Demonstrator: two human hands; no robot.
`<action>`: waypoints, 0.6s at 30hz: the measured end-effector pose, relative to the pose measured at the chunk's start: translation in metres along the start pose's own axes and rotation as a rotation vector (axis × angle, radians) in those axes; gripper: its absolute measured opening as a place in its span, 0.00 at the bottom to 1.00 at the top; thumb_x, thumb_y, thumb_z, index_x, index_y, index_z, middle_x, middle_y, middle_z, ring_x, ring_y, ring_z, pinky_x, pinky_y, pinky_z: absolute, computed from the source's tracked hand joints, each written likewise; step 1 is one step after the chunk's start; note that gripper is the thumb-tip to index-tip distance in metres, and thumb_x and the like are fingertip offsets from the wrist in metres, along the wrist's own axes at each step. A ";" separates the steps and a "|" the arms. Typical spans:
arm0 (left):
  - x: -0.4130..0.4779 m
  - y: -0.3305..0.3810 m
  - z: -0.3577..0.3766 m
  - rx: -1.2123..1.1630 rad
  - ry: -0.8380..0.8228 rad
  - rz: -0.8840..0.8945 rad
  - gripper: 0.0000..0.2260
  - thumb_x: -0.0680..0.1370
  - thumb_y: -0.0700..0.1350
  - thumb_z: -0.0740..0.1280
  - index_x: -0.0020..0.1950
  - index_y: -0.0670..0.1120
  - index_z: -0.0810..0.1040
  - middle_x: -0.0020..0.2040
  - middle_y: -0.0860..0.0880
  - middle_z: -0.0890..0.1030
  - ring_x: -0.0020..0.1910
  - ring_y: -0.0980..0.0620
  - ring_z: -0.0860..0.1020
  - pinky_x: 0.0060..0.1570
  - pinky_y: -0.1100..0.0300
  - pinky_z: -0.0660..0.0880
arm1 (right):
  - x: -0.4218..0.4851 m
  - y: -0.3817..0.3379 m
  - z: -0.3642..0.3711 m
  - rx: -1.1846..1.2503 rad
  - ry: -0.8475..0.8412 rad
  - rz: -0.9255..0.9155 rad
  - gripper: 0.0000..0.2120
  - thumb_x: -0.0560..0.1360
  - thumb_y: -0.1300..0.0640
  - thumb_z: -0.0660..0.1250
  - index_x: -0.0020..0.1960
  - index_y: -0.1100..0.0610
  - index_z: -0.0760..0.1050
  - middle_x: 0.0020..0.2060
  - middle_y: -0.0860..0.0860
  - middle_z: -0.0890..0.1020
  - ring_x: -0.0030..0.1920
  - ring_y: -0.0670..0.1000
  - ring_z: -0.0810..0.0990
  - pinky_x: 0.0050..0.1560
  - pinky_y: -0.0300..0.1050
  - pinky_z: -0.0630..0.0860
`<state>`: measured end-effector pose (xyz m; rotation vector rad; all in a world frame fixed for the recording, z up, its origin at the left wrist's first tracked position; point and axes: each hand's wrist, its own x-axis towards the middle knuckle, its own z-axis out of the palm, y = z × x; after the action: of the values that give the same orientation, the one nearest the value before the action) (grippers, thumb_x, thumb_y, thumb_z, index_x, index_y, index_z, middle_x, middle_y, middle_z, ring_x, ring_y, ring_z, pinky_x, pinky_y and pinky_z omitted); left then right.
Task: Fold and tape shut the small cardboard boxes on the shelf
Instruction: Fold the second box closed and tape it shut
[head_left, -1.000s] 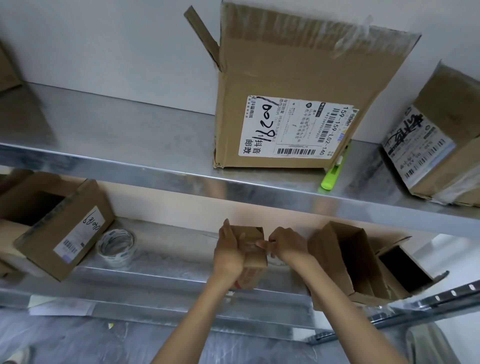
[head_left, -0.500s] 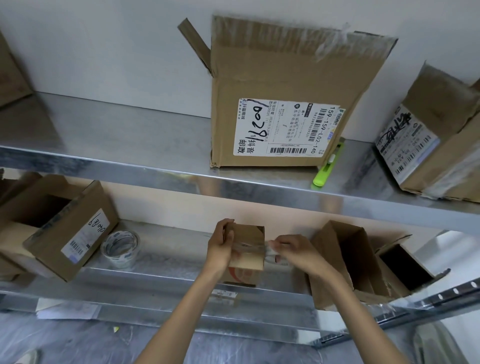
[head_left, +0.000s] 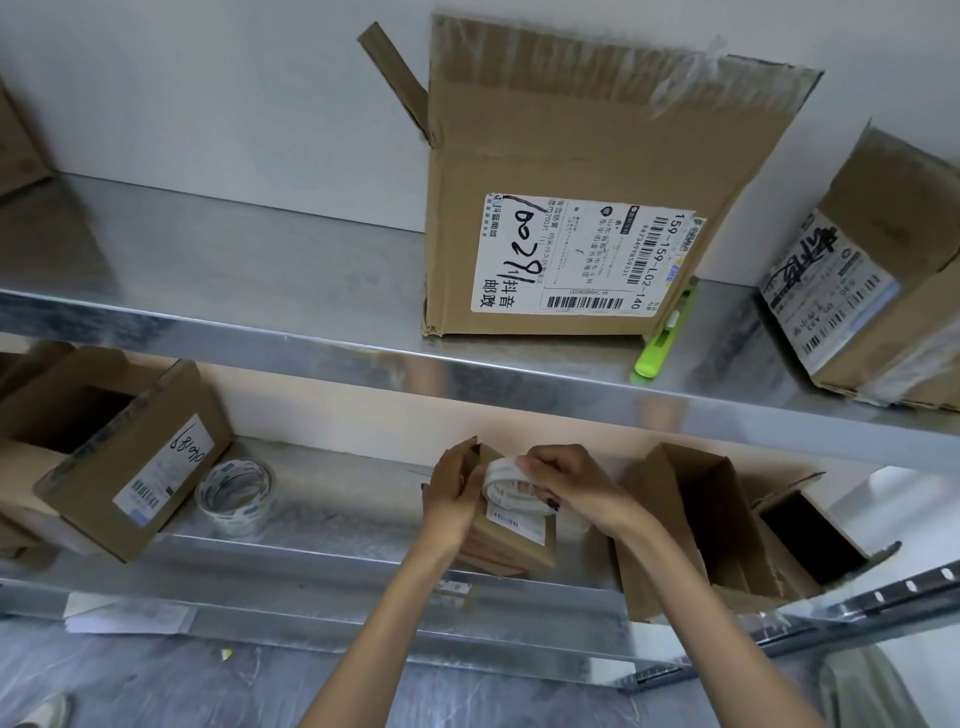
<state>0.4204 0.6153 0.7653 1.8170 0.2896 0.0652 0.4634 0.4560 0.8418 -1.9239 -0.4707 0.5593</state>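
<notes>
A grey metal shelf unit (head_left: 311, 338) fills the view, with two levels that both run off the frame at either side. On the upper level stands a tall brown cardboard box with a white shipping label (head_left: 571, 156). A lime-green utility knife (head_left: 660, 343) lies at its right corner, partly hidden behind it. Another labelled brown box (head_left: 883, 270) is cut off at the right edge. Bare metal stretches to the left of the tall box.

On the lower level an open labelled carton (head_left: 119, 467) tilts at the left. A spare roll of clear tape (head_left: 236, 493) lies just beside it, then bare shelf. The small brown cardboard box (head_left: 522, 548) sits mid-shelf near the front lip, its top mostly hidden by the hands. An open brown carton (head_left: 691, 519) stands just to its right.

The left hand (head_left: 452, 493) grips the small box's left side. The right hand (head_left: 571, 483) curls round a white tape roll (head_left: 506, 488) held against the box top.
</notes>
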 end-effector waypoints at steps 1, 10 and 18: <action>0.003 -0.001 0.000 0.046 0.009 -0.029 0.20 0.78 0.60 0.53 0.69 0.57 0.65 0.68 0.54 0.70 0.68 0.52 0.67 0.71 0.44 0.56 | 0.003 0.001 0.003 0.009 0.006 0.008 0.21 0.79 0.55 0.63 0.28 0.49 0.70 0.24 0.45 0.69 0.29 0.45 0.66 0.34 0.41 0.63; 0.024 -0.015 -0.040 0.103 0.014 -0.211 0.17 0.82 0.42 0.51 0.69 0.49 0.70 0.65 0.46 0.75 0.61 0.46 0.75 0.61 0.55 0.71 | 0.039 -0.015 0.047 -0.046 -0.053 0.127 0.17 0.80 0.48 0.57 0.38 0.54 0.76 0.37 0.49 0.81 0.39 0.45 0.79 0.42 0.37 0.72; 0.021 -0.036 -0.042 0.262 0.095 -0.270 0.14 0.83 0.47 0.49 0.57 0.52 0.74 0.55 0.47 0.80 0.47 0.48 0.76 0.46 0.58 0.70 | 0.062 -0.010 0.068 -0.121 0.004 0.065 0.23 0.80 0.45 0.59 0.31 0.57 0.75 0.28 0.56 0.77 0.26 0.47 0.72 0.33 0.37 0.70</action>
<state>0.4262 0.6679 0.7395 2.0203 0.6327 -0.0801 0.4739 0.5438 0.8159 -2.0612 -0.4499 0.5805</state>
